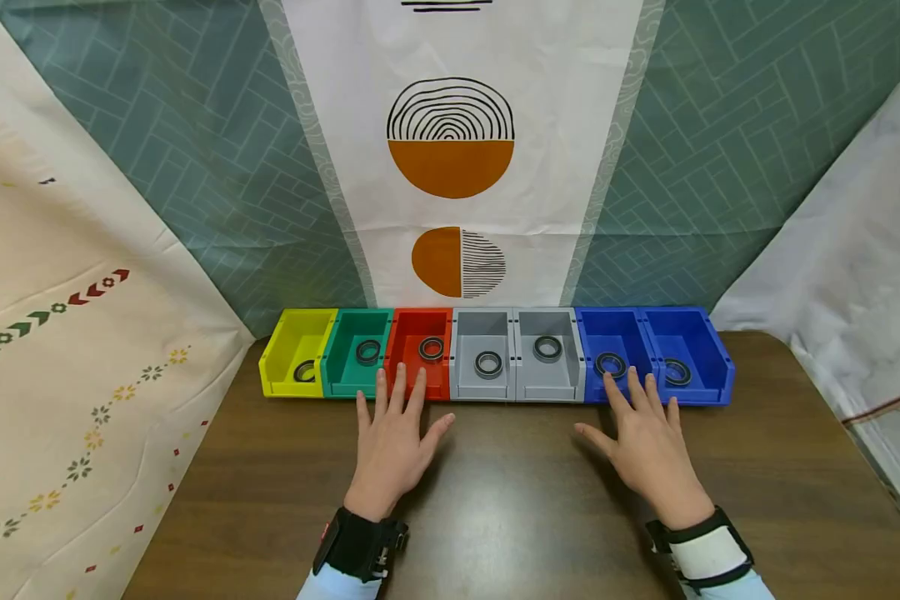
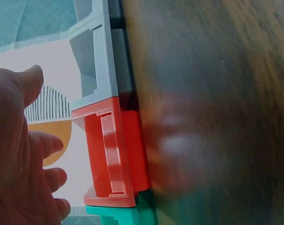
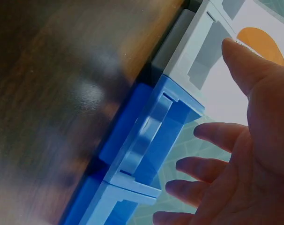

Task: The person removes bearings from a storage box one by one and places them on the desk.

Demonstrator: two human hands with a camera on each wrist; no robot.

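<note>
A row of plastic bins stands along the back of the table, and every bin has a dark ring-shaped bearing in it. My left hand (image 1: 394, 450) is spread in front of the green bin (image 1: 337, 389) and the red bin (image 1: 438, 390), fingertips near their front edges. The red bin's bearing (image 1: 431, 349) lies just beyond it. Fingers spread, my right hand (image 1: 648, 450) is in front of the blue bins (image 1: 708, 395). Its fingertips are close to the left blue bin's bearing (image 1: 610, 365). Neither hand holds anything.
At the row's left end is a yellow bin (image 1: 291, 389); two grey bins (image 1: 482, 394) stand mid-row, holding bearings (image 1: 488, 364). A patterned cloth (image 1: 450, 208) hangs behind the bins. Light cloths flank the brown wooden table (image 1: 510, 500).
</note>
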